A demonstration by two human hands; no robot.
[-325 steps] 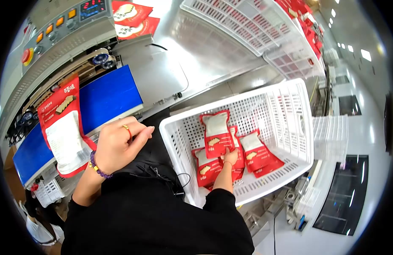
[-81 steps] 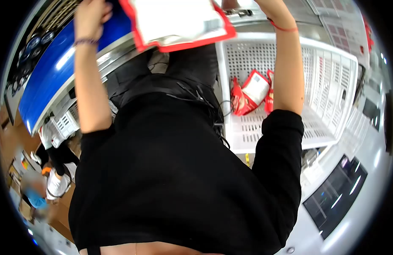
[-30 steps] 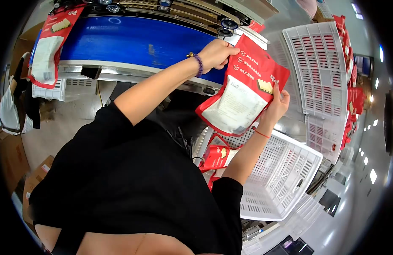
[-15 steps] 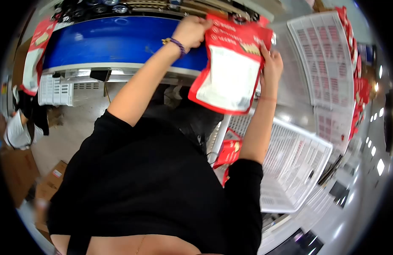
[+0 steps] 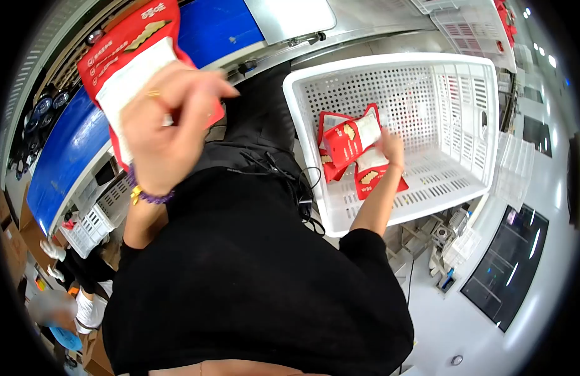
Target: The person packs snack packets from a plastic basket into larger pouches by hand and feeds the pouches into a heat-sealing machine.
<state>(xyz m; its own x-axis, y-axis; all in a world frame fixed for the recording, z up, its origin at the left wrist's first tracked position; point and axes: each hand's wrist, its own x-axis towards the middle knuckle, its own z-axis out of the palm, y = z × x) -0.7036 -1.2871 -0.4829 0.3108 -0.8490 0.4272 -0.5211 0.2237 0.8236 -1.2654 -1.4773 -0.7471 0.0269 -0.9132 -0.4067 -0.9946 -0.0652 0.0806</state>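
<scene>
My left hand [image 5: 167,125] is raised at the upper left, close to the camera, with its fingers curled. It grips a red and white pouch [image 5: 117,66] that shows behind it, and a small red piece sticks out past the fingers. My right hand [image 5: 393,150] reaches into a white plastic basket [image 5: 390,62], at the edge of a smaller red and white pouch [image 5: 359,133]. Its fingers are blurred, so its hold on that pouch is unclear. Another pouch [image 5: 371,169] lies under that hand, and more red packaging is partly hidden at the basket's left side.
A blue conveyor belt [image 5: 73,156] runs along the left, with a metal plate [image 5: 290,19] at its end. A smaller white crate [image 5: 92,229] sits below the belt. Another person's white-gloved hands [image 5: 52,250] show at lower left. Stacked white crates [image 5: 471,34] stand at upper right.
The view has turned right toward the basket. My right hand has left the pouch both hands held and moved down into the basket. My left hand still has a pouch, now at the upper left.
</scene>
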